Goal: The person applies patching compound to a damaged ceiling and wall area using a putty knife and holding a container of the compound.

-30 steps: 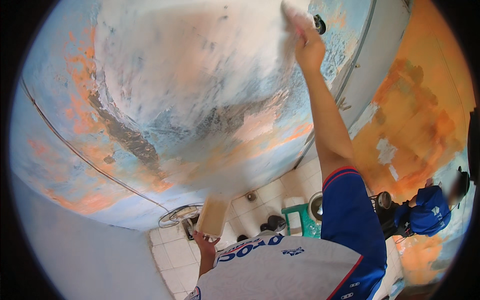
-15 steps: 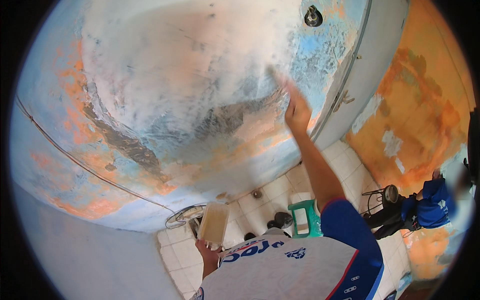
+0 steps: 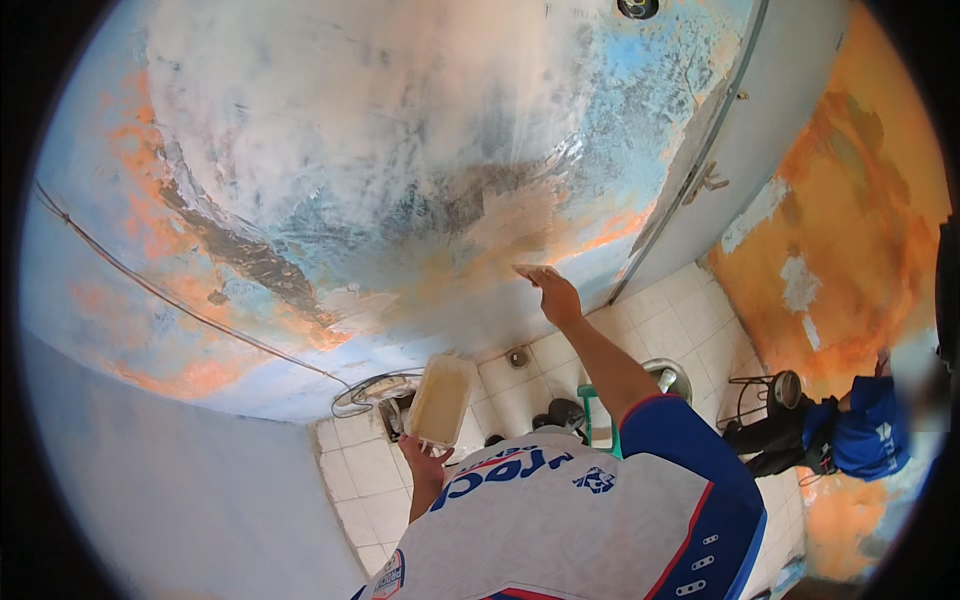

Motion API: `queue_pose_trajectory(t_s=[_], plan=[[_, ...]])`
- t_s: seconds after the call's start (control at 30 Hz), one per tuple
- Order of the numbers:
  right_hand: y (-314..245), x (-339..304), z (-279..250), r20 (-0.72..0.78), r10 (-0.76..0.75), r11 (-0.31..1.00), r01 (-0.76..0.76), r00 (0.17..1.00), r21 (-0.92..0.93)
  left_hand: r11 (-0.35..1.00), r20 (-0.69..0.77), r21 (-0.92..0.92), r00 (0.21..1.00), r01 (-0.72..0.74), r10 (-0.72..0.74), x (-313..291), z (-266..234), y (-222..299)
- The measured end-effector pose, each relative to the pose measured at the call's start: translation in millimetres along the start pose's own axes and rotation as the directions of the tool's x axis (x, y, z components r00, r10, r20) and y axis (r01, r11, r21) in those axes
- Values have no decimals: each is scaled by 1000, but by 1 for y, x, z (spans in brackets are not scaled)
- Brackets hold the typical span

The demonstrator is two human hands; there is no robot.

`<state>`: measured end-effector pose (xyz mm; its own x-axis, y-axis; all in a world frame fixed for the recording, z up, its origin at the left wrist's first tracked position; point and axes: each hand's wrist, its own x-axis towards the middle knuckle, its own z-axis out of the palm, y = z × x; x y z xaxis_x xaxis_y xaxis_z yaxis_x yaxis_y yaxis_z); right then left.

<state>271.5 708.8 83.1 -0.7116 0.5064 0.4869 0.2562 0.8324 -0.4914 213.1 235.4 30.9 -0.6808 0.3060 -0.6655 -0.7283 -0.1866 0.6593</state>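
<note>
My left hand grips the near end of a rectangular translucent plastic tub, which has a pale beige layer inside. My right arm stretches forward, and the right hand is closed around a small flat tool; only its thin pale edge shows past the fingertips. That hand is close to the lower part of a patchy wall. White filler is smeared over its middle, with grey, blue and orange bare patches around it.
A green plastic stool and a round metal-rimmed bowl are on the tiled floor. Loose cable runs along the wall. A grey door is at the right. Further right, a person in blue is beside a round-seated stool.
My right hand has come down and slightly left, from the filler-covered area to the lower wall. The left hand still holds the tub. The view has shifted a little.
</note>
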Motion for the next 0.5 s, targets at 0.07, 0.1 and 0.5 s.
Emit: queue_pose_trajectory(t_s=[0.07, 0.1, 0.5], plan=[[-33, 19, -28, -138, 16, 999, -9, 990, 49, 999, -40, -38, 999, 5, -7, -7, -3, -7], [-54, 34, -55, -214, 27, 998, -13, 976, 67, 998, -47, -56, 999, 7, -10, -7, -2, -11], [-69, 177, -128, -621, -287, 949, 127, 729, -289, 996, 1, -29, 997, -80, 80, -21, 66, -23]])
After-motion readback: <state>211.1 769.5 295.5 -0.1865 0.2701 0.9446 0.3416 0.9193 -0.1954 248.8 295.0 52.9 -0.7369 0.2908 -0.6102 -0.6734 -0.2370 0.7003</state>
